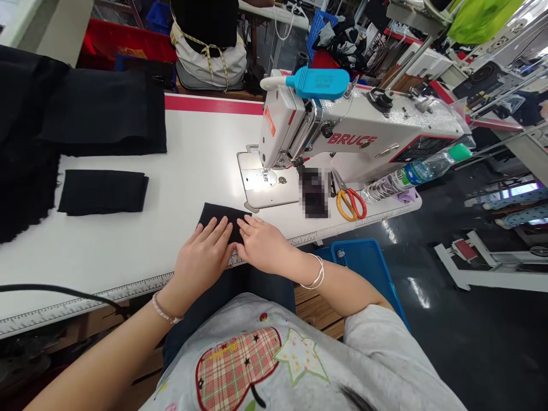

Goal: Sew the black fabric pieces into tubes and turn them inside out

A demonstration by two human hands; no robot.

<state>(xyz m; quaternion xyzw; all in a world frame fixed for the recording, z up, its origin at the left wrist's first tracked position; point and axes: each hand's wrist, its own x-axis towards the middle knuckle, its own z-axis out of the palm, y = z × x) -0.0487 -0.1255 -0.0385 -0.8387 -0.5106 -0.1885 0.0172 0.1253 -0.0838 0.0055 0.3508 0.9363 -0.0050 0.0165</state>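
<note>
A small piece of black fabric (226, 212) lies at the front edge of the white sewing table (192, 154). My left hand (203, 251) rests flat on its left part, fingers stretched out. On its right part lies my right hand (261, 242), fingers extended and pressing down. The thumbs almost meet at the table edge, and the hands cover much of the fabric. Beyond them stands a white sewing machine (351, 125), with its metal needle plate (268, 180) just past the fabric.
Left on the table are a folded black strip (103, 192) and larger black cloth (103, 114). Scissors (351, 204) and a plastic bottle (417, 174) lie by the machine, near a blurred dark patch (314, 193). A blue bin (363, 257) stands below right.
</note>
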